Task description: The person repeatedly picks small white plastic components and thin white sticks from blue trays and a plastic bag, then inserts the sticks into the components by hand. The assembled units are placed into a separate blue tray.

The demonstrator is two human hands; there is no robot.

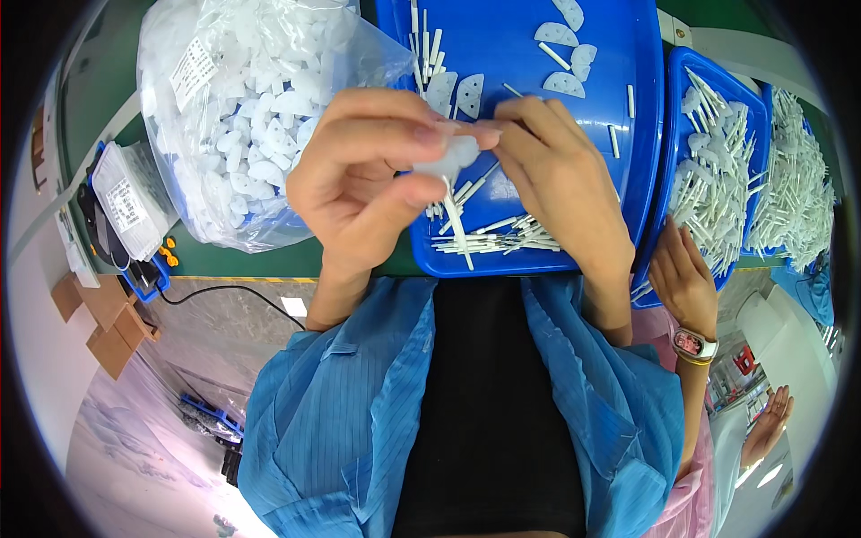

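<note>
Left grip pinches white piece above blue tray; stick just below, joined or not, cannot tell. Right grip bunched alongside; whether pinching anything, cannot tell. Seems mid-work: piece in hand likely unfinished; half-discs, sticks loose in tray, bag well filled, plenty left.

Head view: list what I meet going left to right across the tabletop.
White rectangular stack, clear plastic bag of white half-round pieces, left bare hand, right bare hand, narrow blue plastic tray holding thin white sticks, separate white heap of sticks.
</note>
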